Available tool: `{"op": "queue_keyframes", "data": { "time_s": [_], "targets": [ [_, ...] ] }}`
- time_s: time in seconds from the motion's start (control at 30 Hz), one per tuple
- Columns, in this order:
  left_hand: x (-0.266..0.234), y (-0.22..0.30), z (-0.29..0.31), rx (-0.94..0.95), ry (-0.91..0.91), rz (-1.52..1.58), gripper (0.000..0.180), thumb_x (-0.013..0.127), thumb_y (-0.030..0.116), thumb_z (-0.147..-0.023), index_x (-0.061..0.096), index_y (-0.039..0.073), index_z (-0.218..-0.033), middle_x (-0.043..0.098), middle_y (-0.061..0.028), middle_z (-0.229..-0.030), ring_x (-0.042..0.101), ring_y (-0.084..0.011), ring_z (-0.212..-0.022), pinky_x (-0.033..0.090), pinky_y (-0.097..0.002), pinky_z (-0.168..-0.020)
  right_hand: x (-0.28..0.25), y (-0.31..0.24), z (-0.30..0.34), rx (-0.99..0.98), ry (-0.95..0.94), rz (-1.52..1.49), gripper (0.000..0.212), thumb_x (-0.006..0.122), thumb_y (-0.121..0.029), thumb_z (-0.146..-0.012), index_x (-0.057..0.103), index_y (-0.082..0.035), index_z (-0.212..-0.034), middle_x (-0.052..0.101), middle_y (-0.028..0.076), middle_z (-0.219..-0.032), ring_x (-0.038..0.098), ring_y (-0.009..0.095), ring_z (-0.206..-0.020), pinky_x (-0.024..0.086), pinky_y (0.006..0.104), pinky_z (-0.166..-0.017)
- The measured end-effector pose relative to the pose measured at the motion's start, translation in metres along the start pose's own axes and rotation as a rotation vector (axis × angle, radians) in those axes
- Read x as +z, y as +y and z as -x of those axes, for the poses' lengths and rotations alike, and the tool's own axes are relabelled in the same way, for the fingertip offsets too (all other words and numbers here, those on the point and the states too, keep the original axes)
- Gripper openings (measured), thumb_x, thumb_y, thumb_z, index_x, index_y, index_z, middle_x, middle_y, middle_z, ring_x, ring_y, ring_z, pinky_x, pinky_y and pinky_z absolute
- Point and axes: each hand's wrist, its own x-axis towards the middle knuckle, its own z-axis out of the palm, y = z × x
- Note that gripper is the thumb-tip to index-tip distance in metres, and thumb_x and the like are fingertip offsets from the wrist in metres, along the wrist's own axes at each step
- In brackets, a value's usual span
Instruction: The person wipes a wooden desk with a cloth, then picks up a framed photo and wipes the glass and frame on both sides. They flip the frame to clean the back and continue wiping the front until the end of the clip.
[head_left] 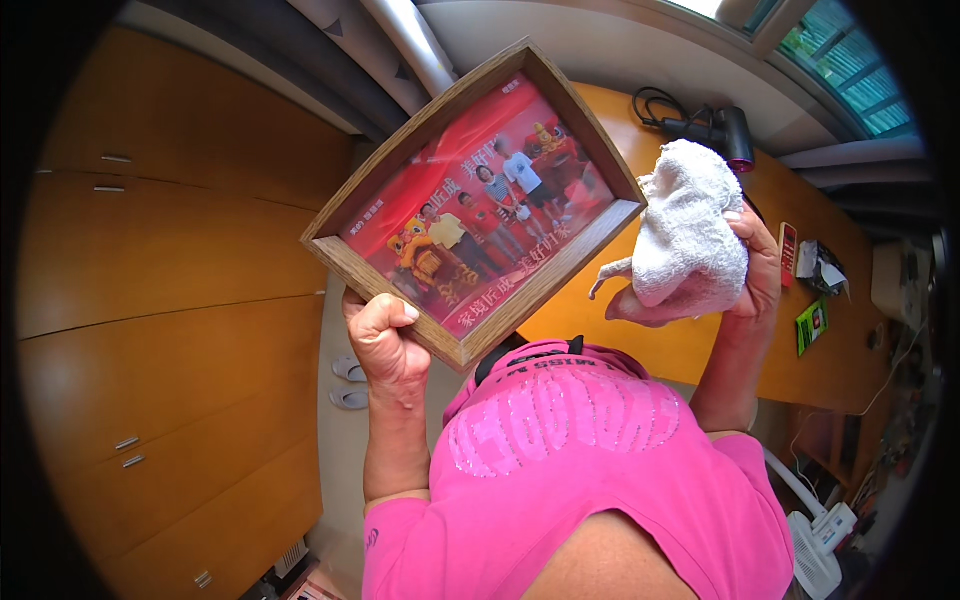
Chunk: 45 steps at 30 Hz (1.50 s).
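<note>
My left hand [388, 340] grips the lower left edge of a picture frame [545, 300], its thumb over the wooden rim. The frame is tilted and faces me; inside its deep brown border is a red group photo [480, 210] with several people and lion-dance figures. A crumpled white cloth [690, 235] is bunched in my right hand [757, 262], close beside the frame's right corner. Most of the fingers of my right hand are hidden behind the cloth. Whether the cloth touches the frame, I cannot tell.
A wooden desk [585, 345] stands beyond my hands. On it lie a dark hair dryer [725, 135] with a cord, a red calculator-like device [789, 250] and a green packet [812, 325]. Wooden cabinets [180, 260] line the left; slippers [349, 385] and a white fan [818, 555] are lower down.
</note>
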Motion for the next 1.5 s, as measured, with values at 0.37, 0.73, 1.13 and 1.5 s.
{"op": "queue_keyframes", "data": {
  "time_s": [0.37,0.73,1.13,1.5],
  "targets": [
    [0.001,-0.002,0.001,0.026,0.010,-0.011,0.045,0.041,-0.010,-0.053,0.057,-0.001,-0.094,0.058,-0.0046,-0.082,0.055,-0.0153,-0.068,0.047,-0.0235,-0.065,0.002,0.001,0.004,-0.016,-0.006,-0.009,0.042,0.048,0.004,-0.074,0.044,0.008,-0.116,0.058,0.019,-0.103,0.063,0.026,-0.089,0.053,0.0377,-0.082],
    [-0.012,-0.004,0.001,0.034,-0.033,-0.036,0.046,0.041,-0.011,-0.052,0.057,0.000,-0.093,0.058,-0.0043,-0.083,0.054,-0.0150,-0.068,0.047,-0.0229,-0.064,-0.005,0.000,0.003,0.028,-0.075,-0.071,0.042,0.047,0.003,-0.076,0.044,0.007,-0.118,0.058,0.019,-0.106,0.061,0.027,-0.093,0.051,0.0393,-0.085],
    [-0.006,-0.003,0.002,0.022,0.004,-0.054,0.047,0.041,-0.010,-0.052,0.056,-0.001,-0.096,0.058,-0.0044,-0.082,0.055,-0.0146,-0.066,0.048,-0.0237,-0.065,-0.008,-0.002,0.003,0.021,-0.077,-0.059,0.043,0.047,0.002,-0.077,0.043,0.006,-0.119,0.057,0.019,-0.107,0.061,0.027,-0.095,0.050,0.0403,-0.086],
    [-0.009,-0.005,0.003,0.054,-0.044,-0.034,0.053,0.040,-0.011,-0.052,0.055,-0.001,-0.102,0.059,-0.0064,-0.093,0.057,-0.0187,-0.081,0.049,-0.0284,-0.077,-0.010,-0.001,0.001,0.022,-0.059,-0.073,0.041,0.047,0.004,-0.076,0.043,0.006,-0.118,0.057,0.019,-0.105,0.062,0.027,-0.093,0.052,0.0404,-0.084]
  ]
}}
